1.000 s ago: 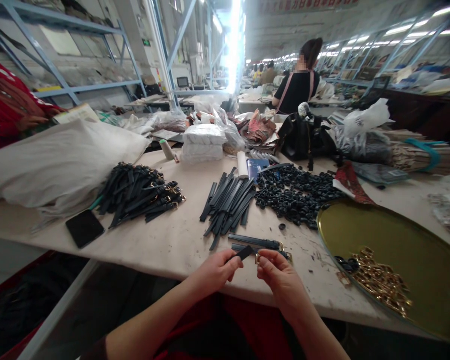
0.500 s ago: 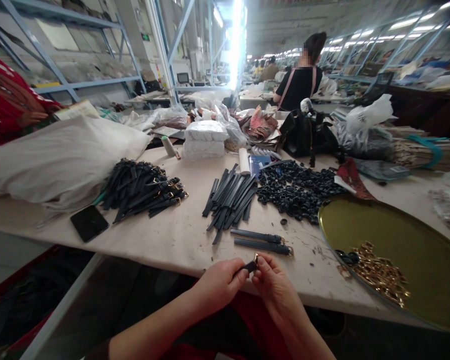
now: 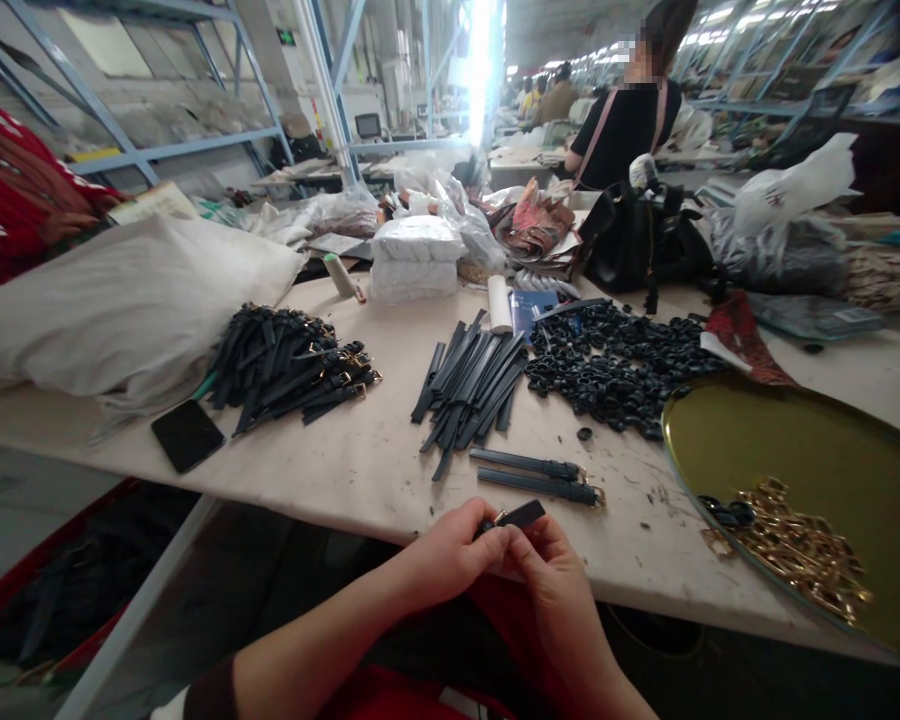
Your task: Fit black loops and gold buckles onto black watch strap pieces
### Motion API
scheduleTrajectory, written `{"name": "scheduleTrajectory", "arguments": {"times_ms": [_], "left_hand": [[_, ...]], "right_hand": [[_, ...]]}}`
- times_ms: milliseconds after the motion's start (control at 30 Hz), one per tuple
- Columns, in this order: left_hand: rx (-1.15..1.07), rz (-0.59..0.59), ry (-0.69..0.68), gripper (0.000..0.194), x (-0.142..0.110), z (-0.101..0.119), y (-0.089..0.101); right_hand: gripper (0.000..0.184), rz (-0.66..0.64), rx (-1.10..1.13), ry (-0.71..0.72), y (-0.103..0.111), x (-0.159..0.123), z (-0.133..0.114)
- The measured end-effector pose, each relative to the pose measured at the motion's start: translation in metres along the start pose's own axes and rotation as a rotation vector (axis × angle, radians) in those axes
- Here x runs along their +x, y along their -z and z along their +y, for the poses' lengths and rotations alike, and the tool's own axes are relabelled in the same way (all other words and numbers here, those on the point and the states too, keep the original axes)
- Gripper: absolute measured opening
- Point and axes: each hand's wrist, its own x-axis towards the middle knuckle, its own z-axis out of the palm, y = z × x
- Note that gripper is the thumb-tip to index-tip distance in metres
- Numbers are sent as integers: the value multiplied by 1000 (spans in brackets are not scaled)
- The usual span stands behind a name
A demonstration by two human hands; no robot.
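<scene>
A dark strap (image 3: 524,514) with a small gold buckle (image 3: 501,517) is held between both hands at the table's front edge. My left hand (image 3: 454,548) is closed around the buckle end, its fingers partly covering it. The strap's free end is pinched by my right hand (image 3: 553,575), and the thumbs almost meet. Just beyond lie two buckled straps (image 3: 536,481), side by side. Behind them is a fanned pile of plain dark straps (image 3: 469,385). A heap of small black loops (image 3: 607,365) is to its right. Gold buckles (image 3: 802,545) fill part of an olive-gold tray (image 3: 787,430).
A pile of buckled straps (image 3: 292,365) and a black phone (image 3: 187,436) lie left, beside a large pale cloth bundle (image 3: 135,300). A black bag (image 3: 637,245), thread spool (image 3: 338,275) and plastic-wrapped stacks (image 3: 414,258) stand behind. A person in red (image 3: 22,190) is at far left.
The strap has turned in my hands: the buckle now sits by my left fingers and the flat end points right. My hands are closer together. The view has shifted slightly.
</scene>
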Motion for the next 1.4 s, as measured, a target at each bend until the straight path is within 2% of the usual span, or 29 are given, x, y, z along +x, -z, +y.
{"name": "scheduleTrajectory", "arguments": {"times_ms": [133, 267, 333, 500, 633, 800, 833, 900, 967, 1033, 1100, 1233, 1300, 1333, 1367, 1400], "left_hand": [[-84, -88, 58, 22, 5, -6, -1], [-108, -34, 97, 21, 8, -8, -7], [-112, -4, 119, 22, 8, -7, -10], [-187, 14, 159, 19, 5, 0, -13], [-201, 14, 156, 18, 3, 2, -14], [26, 83, 113, 15, -2, 1, -16], [60, 101, 101, 15, -5, 3, -16], [60, 81, 86, 14, -10, 8, -14], [2, 5, 87, 17, -14, 13, -11], [-54, -66, 91, 22, -15, 16, -7], [-71, -82, 98, 27, -11, 16, -3], [-128, -32, 77, 25, 0, 14, -1], [-135, -57, 15, 31, 5, 12, -1], [-117, -84, -7, 29, 7, 11, -2], [-90, -102, -12, 23, 10, 10, -2], [-63, -103, -5, 19, 13, 9, -2]], "right_hand": [[22, 50, -48, 0, 2, 3, -5], [22, -42, 58, -89, 3, 6, -8], [22, -17, 7, -80, 4, 6, -7], [26, 119, -348, 104, 7, 3, -5], [26, 163, -558, 206, 10, -1, -6], [16, 96, -856, 511, 18, -9, -6], [15, 92, -846, 499, 19, -10, -7], [17, 87, -713, 350, 20, -10, -10], [22, 25, -506, 163, 20, -9, -15], [26, -70, -364, 60, 18, -9, -19], [27, -109, -356, 59, 14, -10, -23], [24, -176, -518, 207, 10, -10, -31], [26, -292, -593, 193, 18, -3, -43], [27, -320, -638, 184, 26, 5, -52], [29, -303, -708, 201, 35, 16, -63], [29, -231, -815, 254, 47, 29, -76]]}}
